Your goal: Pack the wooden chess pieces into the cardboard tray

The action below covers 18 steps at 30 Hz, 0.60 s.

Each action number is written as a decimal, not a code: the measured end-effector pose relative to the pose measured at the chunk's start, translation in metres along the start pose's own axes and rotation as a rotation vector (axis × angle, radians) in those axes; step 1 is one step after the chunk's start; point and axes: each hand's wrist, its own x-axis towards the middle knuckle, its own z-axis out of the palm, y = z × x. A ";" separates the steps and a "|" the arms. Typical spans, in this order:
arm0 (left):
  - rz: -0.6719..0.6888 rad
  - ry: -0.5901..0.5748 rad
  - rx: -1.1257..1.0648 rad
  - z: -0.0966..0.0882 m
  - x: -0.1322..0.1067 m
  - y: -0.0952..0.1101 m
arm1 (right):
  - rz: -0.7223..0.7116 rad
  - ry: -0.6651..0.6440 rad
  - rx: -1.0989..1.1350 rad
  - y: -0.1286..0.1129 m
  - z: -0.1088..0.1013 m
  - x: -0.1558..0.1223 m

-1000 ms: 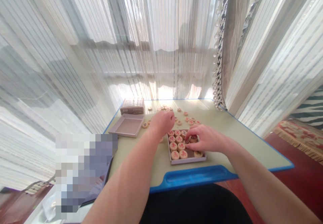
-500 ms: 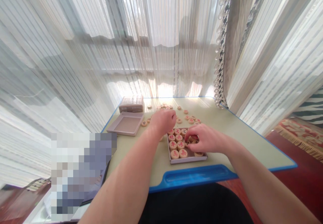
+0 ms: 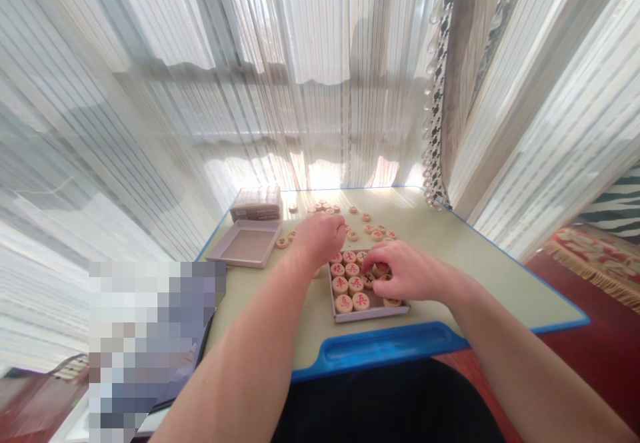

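A shallow open box (image 3: pixel 371 315) holds round wooden Chinese chess pieces with red characters in its left columns and black ones to the right. My right hand (image 3: pixel 407 271) is over the box's right half, its thumb and fingers curved around a black-lettered chess piece (image 3: pixel 369 280). Other pieces there are partly covered by this hand. My left hand (image 3: pixel 323 236) is closed just beyond the box's far left corner. Its fingertips face away, so I cannot make out what is inside it. A piece (image 3: pixel 316 272) shows partly beside the left wrist.
Loose chess pieces (image 3: pixel 377 235) lie scattered toward the far side of the folding table (image 3: pixel 480 263). An empty box lid (image 3: pixel 245 243) and a small carton (image 3: pixel 256 203) are at the far left. A blue tray ledge (image 3: pixel 393 344) runs along the near edge, and curtains hang behind.
My right thumb and fingers have shifted slightly, and more of the black-lettered piece between them shows. My left hand stays closed in nearly the same place. The view has moved a little.
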 end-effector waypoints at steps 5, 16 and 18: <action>-0.016 -0.017 -0.004 0.000 0.001 0.000 | 0.040 -0.021 -0.024 -0.003 0.003 0.000; 0.013 -0.001 0.001 -0.002 0.001 0.002 | 0.048 0.063 -0.016 0.000 0.003 -0.002; 0.020 0.003 -0.002 -0.002 0.001 0.001 | 0.057 0.059 -0.021 0.001 0.004 -0.001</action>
